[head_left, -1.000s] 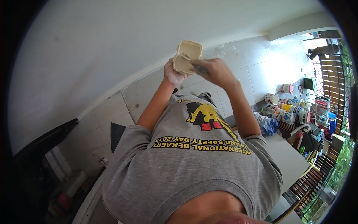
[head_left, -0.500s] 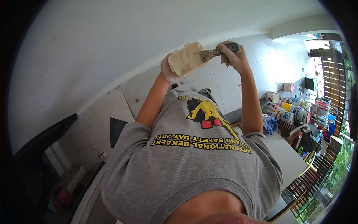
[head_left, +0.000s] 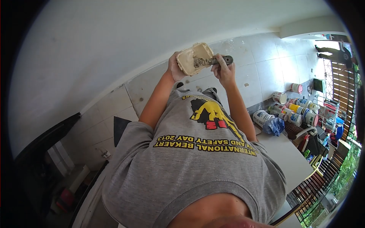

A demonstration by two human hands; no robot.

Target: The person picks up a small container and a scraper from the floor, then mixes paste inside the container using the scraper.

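Observation:
My left hand (head_left: 175, 68) is closed around the side of a small cream-coloured plastic tub (head_left: 205, 48), tilted so its inside faces me. Pale filler paste (head_left: 185, 60) coats the inside. In my right hand (head_left: 226, 73) is a putty knife (head_left: 222, 60) with a dark handle, gripped between thumb and fingers. Its blade (head_left: 200, 62), smeared with dried paste, reaches inside the tub; whether its edge touches the bottom I cannot tell. White residue marks both hands.
A pale wall (head_left: 114, 41) rises close in front and to the left. Paint buckets (head_left: 294, 108) crowd the right side, near a white table (head_left: 283, 155) with a blue plastic bag (head_left: 274, 126). Another person (head_left: 334, 53) stands at the far right by a slatted fence.
My right hand has moved left and slightly down, carrying the putty knife deeper over the tub. The tub has shifted a little right and tilted differently. More buckets show on the right.

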